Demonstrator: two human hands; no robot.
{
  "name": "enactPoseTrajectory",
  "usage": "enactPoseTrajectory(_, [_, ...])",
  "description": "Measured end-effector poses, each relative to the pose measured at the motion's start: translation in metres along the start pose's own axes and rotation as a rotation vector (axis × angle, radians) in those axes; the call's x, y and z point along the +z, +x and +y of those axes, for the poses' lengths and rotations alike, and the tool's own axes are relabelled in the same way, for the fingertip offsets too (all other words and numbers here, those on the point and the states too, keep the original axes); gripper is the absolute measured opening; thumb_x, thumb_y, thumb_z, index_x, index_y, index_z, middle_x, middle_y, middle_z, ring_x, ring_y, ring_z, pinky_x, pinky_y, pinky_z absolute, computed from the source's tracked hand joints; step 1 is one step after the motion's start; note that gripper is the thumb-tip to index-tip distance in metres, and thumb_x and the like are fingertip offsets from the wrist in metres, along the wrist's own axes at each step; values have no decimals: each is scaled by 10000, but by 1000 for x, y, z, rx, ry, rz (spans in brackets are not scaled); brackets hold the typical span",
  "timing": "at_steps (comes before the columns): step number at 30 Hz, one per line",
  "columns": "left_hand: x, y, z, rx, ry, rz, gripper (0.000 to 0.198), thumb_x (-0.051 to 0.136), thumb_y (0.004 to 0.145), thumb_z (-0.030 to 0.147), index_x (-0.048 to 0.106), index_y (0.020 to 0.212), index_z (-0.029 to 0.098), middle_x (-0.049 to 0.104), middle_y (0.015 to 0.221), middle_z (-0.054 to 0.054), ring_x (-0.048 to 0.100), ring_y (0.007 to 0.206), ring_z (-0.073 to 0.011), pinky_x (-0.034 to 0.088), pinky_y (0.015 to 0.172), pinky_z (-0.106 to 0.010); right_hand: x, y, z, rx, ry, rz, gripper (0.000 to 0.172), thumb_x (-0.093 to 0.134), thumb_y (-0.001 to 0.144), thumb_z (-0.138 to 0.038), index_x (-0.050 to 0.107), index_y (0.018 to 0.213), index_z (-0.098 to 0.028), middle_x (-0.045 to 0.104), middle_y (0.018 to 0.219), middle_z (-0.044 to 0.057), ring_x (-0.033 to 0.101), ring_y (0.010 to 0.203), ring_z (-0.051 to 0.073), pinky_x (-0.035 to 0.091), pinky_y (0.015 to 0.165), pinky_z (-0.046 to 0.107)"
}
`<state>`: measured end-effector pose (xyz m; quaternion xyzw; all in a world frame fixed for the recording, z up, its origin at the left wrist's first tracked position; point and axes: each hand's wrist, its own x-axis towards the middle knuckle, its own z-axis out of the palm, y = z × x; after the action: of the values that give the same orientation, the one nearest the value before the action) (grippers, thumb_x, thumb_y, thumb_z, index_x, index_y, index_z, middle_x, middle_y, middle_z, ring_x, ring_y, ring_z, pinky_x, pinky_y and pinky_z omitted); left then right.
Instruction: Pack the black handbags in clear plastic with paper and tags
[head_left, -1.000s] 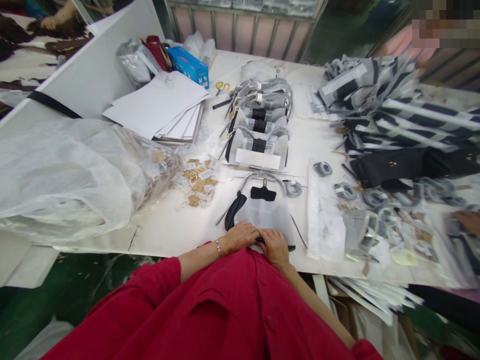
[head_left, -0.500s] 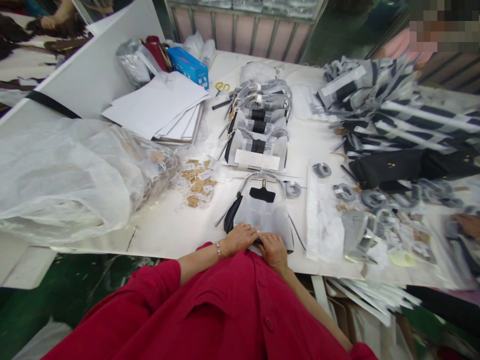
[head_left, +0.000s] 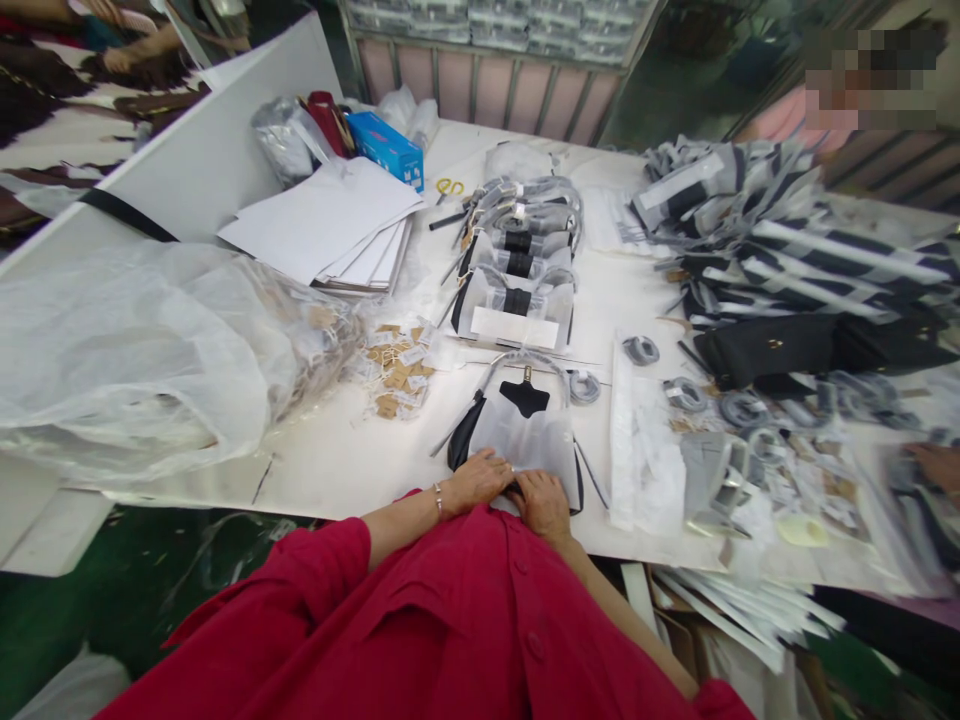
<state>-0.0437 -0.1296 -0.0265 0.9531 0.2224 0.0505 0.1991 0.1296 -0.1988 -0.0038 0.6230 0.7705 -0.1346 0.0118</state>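
In front of me lies a black handbag (head_left: pixel 517 437) under thin whitish wrapping, with its wrapped handle arched toward the back and a black flap with a metal clasp showing on top. At its near edge, my left hand (head_left: pixel 478 478) has its fingers bent over the wrapping. Close beside it, my right hand (head_left: pixel 544 502) curls over the same edge, fingertips almost touching the left ones. What lies under the fingers is partly hidden. Behind this bag stands a row of similar wrapped handbags (head_left: pixel 517 300), the front one with a white strip across it.
Brown and white tags (head_left: pixel 401 370) and a large plastic bag (head_left: pixel 142 350) lie at left, near stacked white sheets (head_left: pixel 322 215), a blue box (head_left: pixel 386 148) and yellow scissors (head_left: pixel 450 186). Wrapped straps (head_left: pixel 686 393) and piled bags (head_left: pixel 787 240) cover the right. Other people work nearby.
The view has tipped slightly, so the table sits a little lower in the picture. Both hands stay at the handbag's near edge, with only small finger shifts.
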Motion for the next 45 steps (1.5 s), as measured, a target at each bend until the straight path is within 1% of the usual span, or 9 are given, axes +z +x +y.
enactPoseTrajectory(8, [-9,5,14,-88,64,-108,239,495,949,216,516,1169,126,669,1102,-134,627,1062,-254,478,902,-402,-4,7,1,79,-37,-134,528,675,836,-352,507,1322,-231,639,1141,77,536,1024,246,348,819,359])
enactPoseTrajectory(13, [-24,25,31,-194,87,-126,272,471,953,242,506,1171,83,655,1017,-162,673,814,-262,517,653,-370,-6,9,-4,94,-93,-101,390,578,890,-312,575,1266,-207,623,1205,127,525,1074,266,361,859,374])
enactPoseTrajectory(17, [-25,26,31,-163,116,-93,269,387,961,149,532,1180,89,592,1232,-205,626,1046,-283,515,805,-417,-10,2,-4,74,-136,-31,407,582,858,-209,589,1264,-190,586,1332,127,468,1238,289,315,1022,423])
enactPoseTrajectory(23, [-18,6,16,-5,130,25,268,464,964,241,572,1201,175,564,1349,-120,509,1249,-277,413,1011,-461,-38,2,4,-72,-108,-165,296,676,812,-343,675,1063,-186,707,1045,109,592,1042,280,387,978,432])
enactPoseTrajectory(28, [-12,5,16,-37,145,-11,318,474,965,264,540,1271,208,553,1375,-115,516,1250,-287,380,1040,-503,-25,-2,15,-79,-79,-65,714,705,759,-475,503,1372,-172,470,1474,157,353,1393,346,158,1164,544])
enactPoseTrajectory(32, [-5,5,15,-58,128,-50,342,441,980,251,516,1313,233,553,1382,-99,529,1236,-275,384,1041,-497,-20,-2,18,-14,-49,-256,715,699,761,-413,493,1394,-152,420,1504,180,315,1425,359,120,1177,563])
enactPoseTrajectory(35, [-2,4,11,-52,91,-53,330,451,980,286,532,1299,256,535,1400,-95,519,1244,-283,384,1040,-516,-40,17,17,21,120,-408,548,653,786,-374,584,1303,-204,563,1396,134,467,1327,329,241,1148,534])
enactPoseTrajectory(38, [-1,4,8,-30,74,-40,317,454,976,275,556,1276,253,533,1392,-103,499,1256,-302,380,1044,-538,-58,49,14,53,309,-317,410,472,892,-266,596,1281,-235,635,1307,71,572,1204,221,374,1077,378])
enactPoseTrajectory(45, [-7,7,2,-41,-89,-96,375,514,945,307,537,1312,231,524,1382,-139,429,1320,-306,331,1093,-553,-36,96,11,140,184,-254,460,494,907,-224,512,1365,-188,633,1207,114,593,1072,216,441,918,309])
